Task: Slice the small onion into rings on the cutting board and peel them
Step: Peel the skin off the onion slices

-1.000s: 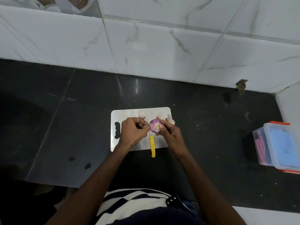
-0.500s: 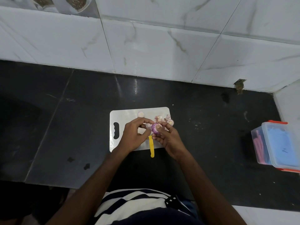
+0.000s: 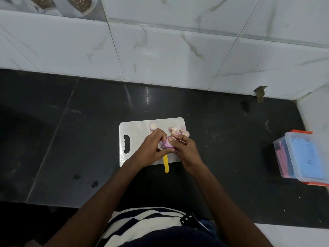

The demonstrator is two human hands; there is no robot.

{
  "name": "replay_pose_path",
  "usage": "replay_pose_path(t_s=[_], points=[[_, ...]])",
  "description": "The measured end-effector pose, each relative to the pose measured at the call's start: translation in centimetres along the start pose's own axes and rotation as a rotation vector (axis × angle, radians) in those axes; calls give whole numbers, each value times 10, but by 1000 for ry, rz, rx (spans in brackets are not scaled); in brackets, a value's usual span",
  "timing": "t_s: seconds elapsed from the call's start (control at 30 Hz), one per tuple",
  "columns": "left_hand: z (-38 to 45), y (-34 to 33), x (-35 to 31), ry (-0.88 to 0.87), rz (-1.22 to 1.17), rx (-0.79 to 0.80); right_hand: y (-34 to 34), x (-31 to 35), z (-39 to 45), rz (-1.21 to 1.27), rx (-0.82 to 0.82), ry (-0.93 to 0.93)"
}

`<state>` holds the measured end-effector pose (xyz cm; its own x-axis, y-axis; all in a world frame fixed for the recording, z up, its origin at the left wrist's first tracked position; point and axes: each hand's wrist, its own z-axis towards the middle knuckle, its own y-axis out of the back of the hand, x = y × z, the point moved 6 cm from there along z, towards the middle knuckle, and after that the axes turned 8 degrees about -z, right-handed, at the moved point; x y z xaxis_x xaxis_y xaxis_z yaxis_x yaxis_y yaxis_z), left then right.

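Observation:
A small purple onion (image 3: 166,144) is pinched between both hands just above the white cutting board (image 3: 135,132). My left hand (image 3: 151,148) grips its left side with fingers curled. My right hand (image 3: 183,148) grips its right side, thumb on top. Under the hands lies a knife whose yellow handle (image 3: 166,164) sticks out over the board's near edge; its blade is hidden. A cut onion end (image 3: 152,126) lies at the board's far edge, and peel scraps with another slice (image 3: 179,131) sit at the far right corner.
The board lies on a black stone counter (image 3: 71,139) backed by a white marble-tile wall (image 3: 160,59). A clear plastic box with orange clips (image 3: 302,157) stands at the right edge. Jars (image 3: 80,4) stand on a ledge at top left.
Both hands have closed in tighter around the onion, and it has turned so its cut face no longer shows. The knife has not moved.

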<state>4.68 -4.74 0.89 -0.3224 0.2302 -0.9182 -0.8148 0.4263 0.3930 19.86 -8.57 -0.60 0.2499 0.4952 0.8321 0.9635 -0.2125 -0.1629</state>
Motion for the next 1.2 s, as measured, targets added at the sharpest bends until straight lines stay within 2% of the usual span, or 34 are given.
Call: replay_pose_path(t_s=[0.13, 0.37, 0.5, 0.6, 0.77, 0.93, 1.0, 1.07, 1.2], points=[[2, -6, 4, -27, 0, 18, -3, -4, 1, 126, -69, -14], [-2, -20, 3, 1, -38, -97, -15, -11, -5, 445, -200, -114], [-10, -29, -3, 35, -6, -200, -18, -15, -10, 483, -343, -198], [-10, -29, -8, 26, 46, -247, -17, -22, -10, 458, -428, -195], [-1, -11, -5, 10, -13, -230, -6, -15, -5, 329, -341, -213], [-4, 5, 3, -1, -95, -93, 3, -3, -1, 32, -67, -210], [-3, 7, 3, -32, -80, -66, 2, 1, 0, -40, -7, -200], [-2, 5, 4, -44, -54, -75, 2, 3, 1, -71, -27, -163], [0, -3, 1, -67, 45, -161, 4, 1, 2, 9, -180, -101]])
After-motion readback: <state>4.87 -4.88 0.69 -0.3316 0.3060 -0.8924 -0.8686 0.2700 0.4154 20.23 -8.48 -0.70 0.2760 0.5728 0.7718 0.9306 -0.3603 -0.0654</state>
